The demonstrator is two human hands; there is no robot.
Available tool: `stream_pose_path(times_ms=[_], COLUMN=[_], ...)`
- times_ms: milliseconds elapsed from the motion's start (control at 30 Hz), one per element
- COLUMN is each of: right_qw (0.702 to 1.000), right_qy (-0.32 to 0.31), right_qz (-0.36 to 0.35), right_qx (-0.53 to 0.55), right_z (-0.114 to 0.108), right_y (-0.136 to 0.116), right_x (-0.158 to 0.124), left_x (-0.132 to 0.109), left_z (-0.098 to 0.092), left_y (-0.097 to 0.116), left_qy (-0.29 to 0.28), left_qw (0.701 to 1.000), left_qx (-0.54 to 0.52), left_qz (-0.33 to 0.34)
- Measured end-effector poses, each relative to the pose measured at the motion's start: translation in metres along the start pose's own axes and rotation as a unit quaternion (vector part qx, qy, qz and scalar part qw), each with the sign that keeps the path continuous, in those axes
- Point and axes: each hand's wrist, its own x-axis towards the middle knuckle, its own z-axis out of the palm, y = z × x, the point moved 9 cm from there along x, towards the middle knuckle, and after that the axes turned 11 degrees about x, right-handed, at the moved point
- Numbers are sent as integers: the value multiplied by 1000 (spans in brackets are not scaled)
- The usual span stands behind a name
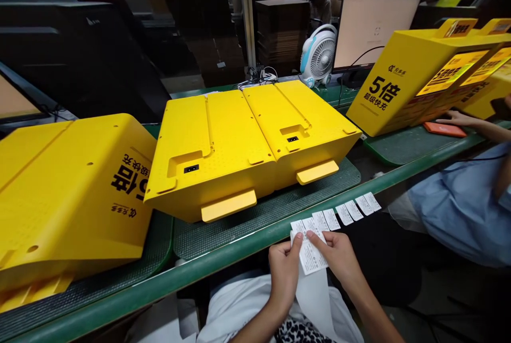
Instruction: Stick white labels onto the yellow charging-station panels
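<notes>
My left hand [284, 266] pinches the left side of a white printed label [313, 259], thumb on top. From the other side my right hand [340, 251] grips the same label between thumb and fingers. A white paper strip [317, 298] hangs below it toward my lap. Just beyond my fingers, several small white labels [349, 212] stand in a row along the green conveyor edge [243, 244]. Past that edge lies a pair of yellow cabinets [223, 135], with black sockets in their upper faces and tabs on the near side.
Another yellow cabinet [99, 183] is at the left, and more yellow cabinets [393, 82] are at the right. A co-worker's hand [459, 118] is beside an orange-red object [444, 130]. A fan [321, 56] and a monitor [371, 29] stand behind.
</notes>
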Motion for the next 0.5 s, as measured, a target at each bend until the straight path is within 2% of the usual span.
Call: stream_pose_path(times_ms=[133,333,500], right_qw=[999,999,998], right_qy=[-15,10,20], right_qz=[24,39,62], right_qx=[23,3,-11], right_z=[6,2,2], right_y=[6,5,5], right_x=[2,4,5], left_x=[2,5,2], left_z=[-3,-1,5], left_y=[-7,-20,-18], left_qy=[9,4,-25], left_qw=[1000,999,993], left_qx=[0,-27,-88], left_qz=[-6,-40,-73])
